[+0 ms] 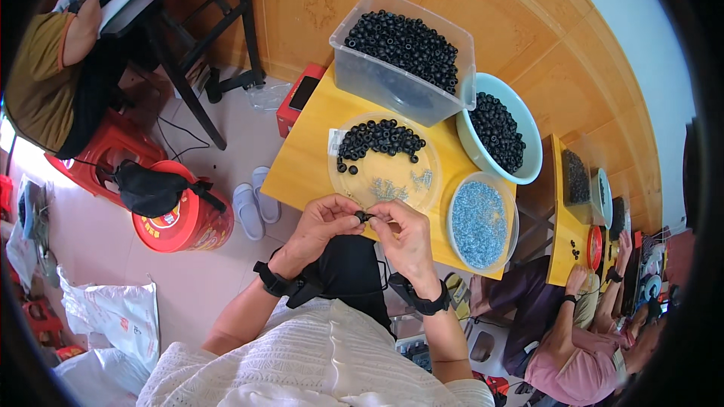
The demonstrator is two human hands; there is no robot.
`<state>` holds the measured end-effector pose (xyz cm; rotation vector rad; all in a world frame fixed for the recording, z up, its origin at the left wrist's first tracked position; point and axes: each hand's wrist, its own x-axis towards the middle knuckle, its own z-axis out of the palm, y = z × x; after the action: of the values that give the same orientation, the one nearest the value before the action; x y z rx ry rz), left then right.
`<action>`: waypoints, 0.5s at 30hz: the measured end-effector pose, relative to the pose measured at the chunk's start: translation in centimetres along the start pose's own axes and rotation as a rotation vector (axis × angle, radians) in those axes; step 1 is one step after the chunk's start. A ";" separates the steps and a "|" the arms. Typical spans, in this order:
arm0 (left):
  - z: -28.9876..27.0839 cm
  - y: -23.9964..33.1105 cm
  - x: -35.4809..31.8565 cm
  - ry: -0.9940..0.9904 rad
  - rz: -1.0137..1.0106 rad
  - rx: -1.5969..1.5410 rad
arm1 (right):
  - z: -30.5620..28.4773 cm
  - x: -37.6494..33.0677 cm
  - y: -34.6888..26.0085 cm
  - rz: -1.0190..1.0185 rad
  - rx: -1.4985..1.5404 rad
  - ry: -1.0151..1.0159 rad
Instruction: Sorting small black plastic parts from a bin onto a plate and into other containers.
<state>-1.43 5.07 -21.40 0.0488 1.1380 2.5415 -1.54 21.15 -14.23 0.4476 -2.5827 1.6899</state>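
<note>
Between my fingertips, over the table's near edge, is a small black round plastic piece (363,216). My left hand (326,227) pinches it from the left with thumb and forefinger. My right hand (406,235) is closed at its other side, its fingertips against the piece. Just beyond, a clear round tray (400,200) lies on the yellow table (294,173). Within it is a pile of similar black pieces (381,139), each with a hole. Small clear or silvery parts (388,189) lie nearer my hands, too small to name.
A clear plastic bin (400,90) and a pale blue basin (532,132), both of black pieces, stand behind. A round tub (514,235) of tiny pale blue parts is at the right. Co-workers sit left and right. A red bucket (204,230) and slippers (247,212) are at left.
</note>
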 end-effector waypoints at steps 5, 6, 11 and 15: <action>-0.1 -0.2 0.0 -0.007 0.016 0.039 | 0.4 -0.1 0.4 -0.084 -0.122 0.020; -0.2 -0.3 0.0 -0.008 0.025 0.046 | 0.6 -0.2 0.4 -0.110 -0.165 0.030; -0.2 -0.4 -0.1 0.006 0.066 0.064 | 1.4 -0.7 0.3 -0.092 -0.221 0.073; -0.2 -0.6 -0.3 0.001 0.076 0.080 | 1.3 -0.8 0.8 -0.050 -0.155 0.068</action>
<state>-1.05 5.18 -21.94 0.1133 1.2607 2.5611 -0.76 20.49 -15.62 0.4357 -2.6055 1.4494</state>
